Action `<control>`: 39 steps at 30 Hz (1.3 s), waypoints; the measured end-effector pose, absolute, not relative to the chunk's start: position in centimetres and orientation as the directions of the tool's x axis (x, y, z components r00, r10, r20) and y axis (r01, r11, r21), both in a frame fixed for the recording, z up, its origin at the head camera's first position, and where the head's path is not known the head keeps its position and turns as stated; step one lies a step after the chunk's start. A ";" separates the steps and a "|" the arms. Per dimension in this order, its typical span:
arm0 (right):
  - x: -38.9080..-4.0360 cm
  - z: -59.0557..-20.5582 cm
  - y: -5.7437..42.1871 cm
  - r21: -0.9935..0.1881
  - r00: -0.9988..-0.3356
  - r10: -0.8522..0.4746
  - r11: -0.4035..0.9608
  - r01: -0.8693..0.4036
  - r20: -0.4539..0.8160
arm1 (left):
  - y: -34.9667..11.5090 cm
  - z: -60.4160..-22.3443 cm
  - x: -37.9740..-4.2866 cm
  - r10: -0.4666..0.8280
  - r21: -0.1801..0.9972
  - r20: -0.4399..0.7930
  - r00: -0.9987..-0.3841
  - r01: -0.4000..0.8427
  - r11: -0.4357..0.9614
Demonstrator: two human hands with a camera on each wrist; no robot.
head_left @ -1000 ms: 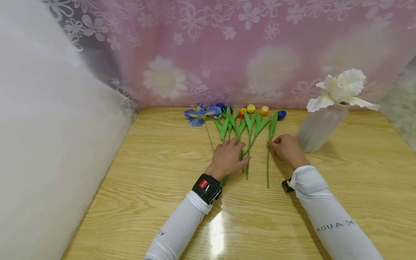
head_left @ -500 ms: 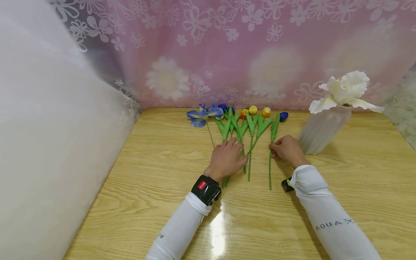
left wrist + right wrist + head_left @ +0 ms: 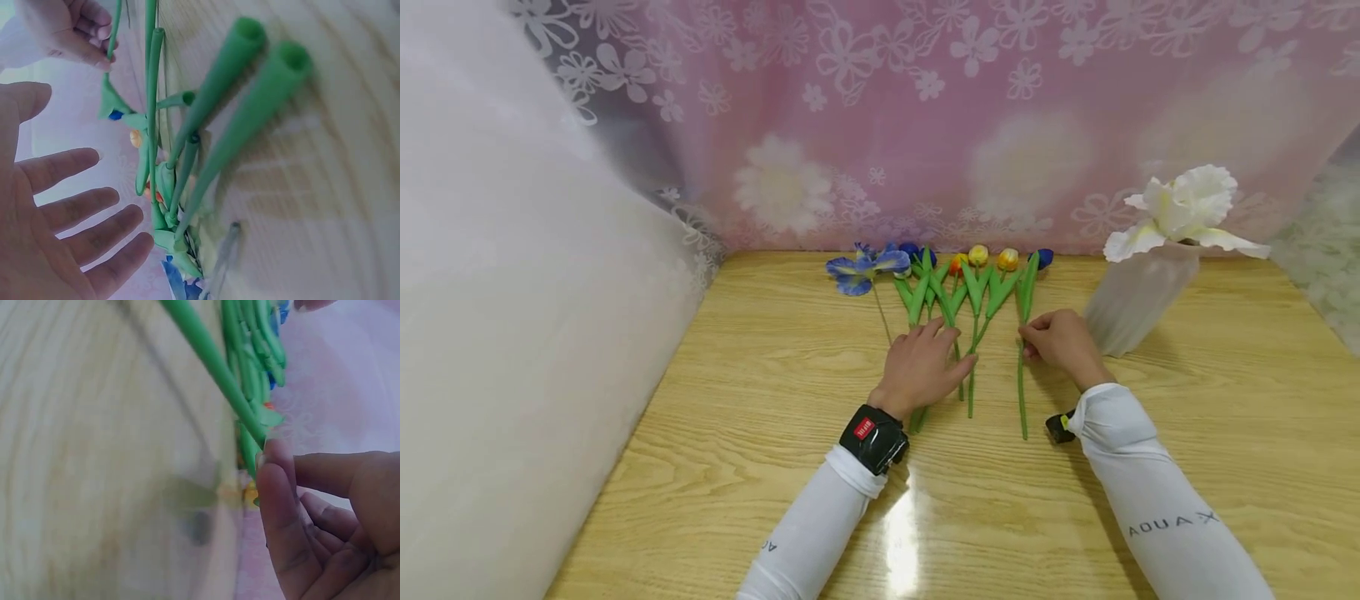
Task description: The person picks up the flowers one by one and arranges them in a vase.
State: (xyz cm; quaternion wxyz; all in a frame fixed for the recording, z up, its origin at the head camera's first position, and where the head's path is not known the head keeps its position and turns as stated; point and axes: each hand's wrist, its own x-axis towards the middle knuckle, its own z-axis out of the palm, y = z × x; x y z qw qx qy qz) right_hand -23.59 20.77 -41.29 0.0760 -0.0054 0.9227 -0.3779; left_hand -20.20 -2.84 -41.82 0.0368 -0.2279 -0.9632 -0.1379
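My right hand [image 3: 1063, 345] pinches the green stem of an artificial blue tulip [image 3: 1021, 385] between thumb and fingertips, just below its leaves. In the right wrist view that stem [image 3: 212, 362] slants up from the fingertips, with its shadow on the wood. My left hand [image 3: 919, 367], fingers spread, is over the stems of several other tulips [image 3: 973, 321] with yellow, orange and blue heads. In the left wrist view nothing lies in the left palm [image 3: 19, 212], and the hollow stem ends [image 3: 294, 59] point toward the camera. Left of these tulips is a blue iris [image 3: 867, 265].
A pale ribbed vase [image 3: 1138, 296] holding a large white iris [image 3: 1183, 208] stands leaning at the right, close behind the right hand. The wooden table [image 3: 760, 433] meets a pink floral curtain [image 3: 910, 125] at the back and a white sheet [image 3: 512, 333] at the left.
The blue tulip in my right hand has turned: its head now sits closer to its leaves, and they look wider. My left hand stays nearly where it was.
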 end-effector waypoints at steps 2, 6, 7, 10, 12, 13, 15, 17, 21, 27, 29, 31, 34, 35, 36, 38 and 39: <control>-23.4 -40.8 20.7 -0.714 -0.991 -0.066 0.700 0.035 -0.114 | -2.6 -41.8 -20.2 0.430 0.248 0.138 -0.892 0.452 0.857; -22.8 -39.7 20.5 -0.726 -0.996 -0.052 0.688 0.017 -0.072 | -2.3 -41.5 -20.1 0.439 0.241 0.156 -0.885 0.465 0.852; -22.7 -39.4 20.5 -0.726 -0.997 -0.050 0.688 0.009 -0.060 | -2.2 -41.5 -20.0 0.442 0.236 0.160 -0.882 0.469 0.851; -22.2 -38.4 20.5 -0.716 -0.999 -0.042 0.698 -0.020 -0.014 | -1.9 -41.4 -19.9 0.453 0.238 0.175 -0.874 0.484 0.842; -21.9 -37.8 20.4 -0.711 -0.999 -0.036 0.702 -0.037 0.017 | -1.7 -41.3 -19.8 0.457 0.244 0.180 -0.871 0.489 0.838; -21.7 -37.4 20.4 -0.710 -0.999 -0.031 0.703 -0.047 0.035 | -1.6 -41.3 -19.8 0.460 0.245 0.181 -0.869 0.492 0.835; -21.4 -36.8 20.3 -0.713 -0.998 -0.018 0.699 -0.055 0.059 | -1.4 -41.2 -19.8 0.465 0.251 0.182 -0.866 0.498 0.830; -21.1 -36.1 20.3 -0.717 -0.996 -0.003 0.694 -0.067 0.091 | -1.1 -41.0 -19.7 0.473 0.248 0.184 -0.861 0.507 0.826; -20.5 -34.9 20.3 -0.712 -0.982 0.024 0.692 -0.117 0.185 | -0.6 -40.6 -19.6 0.487 0.232 0.192 -0.852 0.522 0.821; -19.6 -33.3 20.5 -0.698 -0.939 0.051 0.683 -0.215 0.340 | 0.2 -40.0 -19.5 0.499 0.250 0.213 -0.840 0.541 0.803; -19.3 -32.9 20.7 -0.691 -0.919 0.055 0.678 -0.252 0.390 | 0.4 -39.8 -19.5 0.505 0.251 0.212 -0.837 0.546 0.799; -19.0 -32.5 20.9 -0.674 -0.896 0.054 0.678 -0.292 0.442 | 0.7 -39.7 -19.5 0.507 0.246 0.206 -0.837 0.546 0.801; -18.8 -31.9 21.3 -0.645 -0.857 0.057 0.684 -0.341 0.513 | 1.1 -39.5 -19.4 0.511 0.243 0.206 -0.834 0.550 0.799; -18.7 -31.7 21.5 -0.639 -0.847 0.061 0.685 -0.350 0.529 | 1.2 -39.4 -19.4 0.513 0.244 0.212 -0.832 0.554 0.796; -18.6 -31.5 21.6 -0.638 -0.840 0.066 0.684 -0.355 0.538 | 1.3 -39.3 -19.4 0.516 0.242 0.218 -0.829 0.558 0.794; -18.3 -31.1 21.8 -0.639 -0.830 0.080 0.680 -0.359 0.551 | 1.6 -39.2 -19.5 0.524 0.240 0.234 -0.819 0.570 0.785; -18.1 -31.0 21.9 -0.640 -0.827 0.090 0.681 -0.355 0.555 | 1.8 -39.1 -19.5 0.529 0.237 0.241 -0.814 0.578 0.781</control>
